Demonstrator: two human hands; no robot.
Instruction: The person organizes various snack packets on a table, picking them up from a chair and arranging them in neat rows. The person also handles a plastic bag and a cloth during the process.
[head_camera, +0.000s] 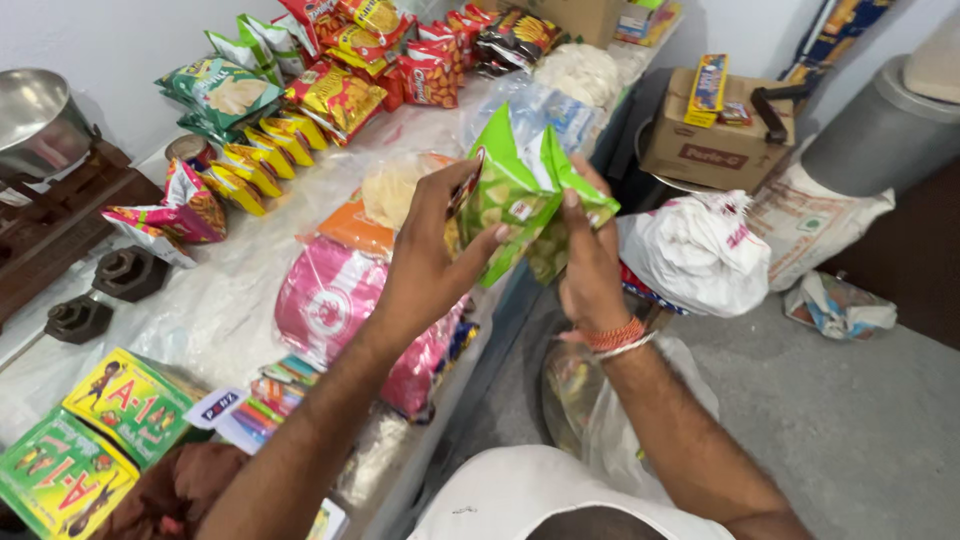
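Over the plastic-covered desk (230, 300) at frame centre, I see both hands, left (430, 265) and right (590, 265), pinching a green snack packet (515, 190) by its sides, lifted clear of the pink bag (335, 300) for handling.

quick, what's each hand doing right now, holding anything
Left hand: closed on the green snack packet, gripping its left side.
Right hand: closed on the same packet, gripping its right side.
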